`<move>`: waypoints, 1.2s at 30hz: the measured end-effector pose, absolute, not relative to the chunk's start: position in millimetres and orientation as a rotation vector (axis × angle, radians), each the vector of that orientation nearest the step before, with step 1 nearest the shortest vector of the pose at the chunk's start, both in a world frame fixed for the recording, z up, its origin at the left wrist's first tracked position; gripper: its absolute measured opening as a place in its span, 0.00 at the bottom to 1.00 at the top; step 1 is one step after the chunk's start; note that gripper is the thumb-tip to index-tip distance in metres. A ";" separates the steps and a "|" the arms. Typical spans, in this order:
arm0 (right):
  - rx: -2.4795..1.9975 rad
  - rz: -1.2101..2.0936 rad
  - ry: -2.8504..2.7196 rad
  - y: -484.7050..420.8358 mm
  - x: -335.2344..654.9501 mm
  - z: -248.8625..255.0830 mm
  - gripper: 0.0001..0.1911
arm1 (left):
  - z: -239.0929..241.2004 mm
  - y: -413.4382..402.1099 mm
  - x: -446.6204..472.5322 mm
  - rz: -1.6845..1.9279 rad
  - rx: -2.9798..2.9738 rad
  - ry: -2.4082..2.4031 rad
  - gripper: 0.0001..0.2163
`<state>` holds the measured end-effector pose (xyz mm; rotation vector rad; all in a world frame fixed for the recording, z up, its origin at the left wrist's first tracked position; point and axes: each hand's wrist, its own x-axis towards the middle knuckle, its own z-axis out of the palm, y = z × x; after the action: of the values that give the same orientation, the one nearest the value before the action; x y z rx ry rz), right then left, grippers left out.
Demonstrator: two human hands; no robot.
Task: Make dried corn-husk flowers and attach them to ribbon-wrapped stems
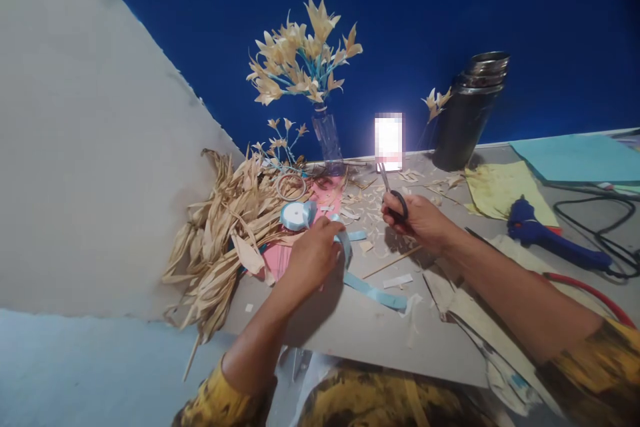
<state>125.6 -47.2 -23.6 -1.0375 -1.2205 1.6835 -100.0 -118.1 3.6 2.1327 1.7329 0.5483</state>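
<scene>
Ribbon (pixel 371 291), pale blue, runs in the head view from its roll (pixel 296 215) under my left hand (pixel 313 257) and trails loose across the bench (pixel 350 337), nearer me than the roll. The left hand is closed on the strand just beside the roll, fingers pinched together over it. My right hand (pixel 423 221), off to the right of the roll, is clamped on the black handles of the scissors (pixel 385 181), whose blades look shut and point away from me. I judge the chief risk to be the blades meeting the left fingers, since they pinch the strand right where it leaves the roll. The slack tail could also twist or slide under the blades, giving a crooked edge. Dried husks (pixel 225 233) lie touching the roll on its left and paper scraps (pixel 367 203) litter its right; either could snag the strand or get caught in the blades.
</scene>
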 end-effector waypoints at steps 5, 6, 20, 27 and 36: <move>-1.047 1.658 -1.328 -48.3 123.5 -23.0 0.28 | 5.5 -119.7 -97.2 0.532 1.977 1.307 0.08; -1.042 1.650 -1.346 -48.5 123.2 -22.5 0.27 | 8.1 -123.9 -95.2 0.519 1.927 1.178 0.07; -1.091 1.617 -1.438 -47.3 124.3 -22.0 0.24 | -27.9 -53.4 -108.0 0.581 2.515 1.882 0.10; -1.119 1.596 -1.409 -44.8 128.5 -16.7 0.25 | -1.0 -113.4 -86.6 1.116 2.416 1.535 0.11; -1.148 1.620 -1.439 -44.6 126.4 -21.4 0.24 | -7.7 -119.4 -125.9 0.757 1.783 2.270 0.12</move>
<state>126.4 -44.6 -21.4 -1.1483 -1.4389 1.6195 -125.9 -119.4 -7.7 1.7832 2.2696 0.7571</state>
